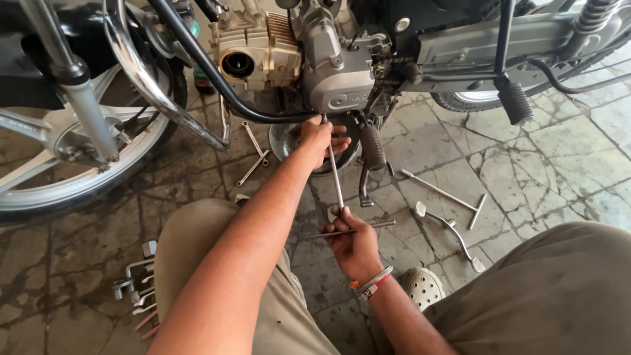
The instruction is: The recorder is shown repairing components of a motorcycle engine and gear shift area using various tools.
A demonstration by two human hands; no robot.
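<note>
A long T-handle wrench (336, 177) runs from the underside of the motorcycle engine (328, 66) down toward me. My left hand (320, 139) reaches under the engine and is closed around the upper end of the wrench shaft. My right hand (355, 244), with a bracelet at the wrist, grips the wrench where the shaft meets the crossbar. A round metal pan (284, 141) lies on the floor below the engine, partly hidden by my left hand.
The front wheel (79, 154) and a chrome crash guard (151, 85) stand at the left. A footpeg (372, 148) hangs beside the wrench. Spanners (254, 154), another T-handle wrench (442, 192), a lever (453, 233) and several tools (135, 286) lie on the cracked stone floor.
</note>
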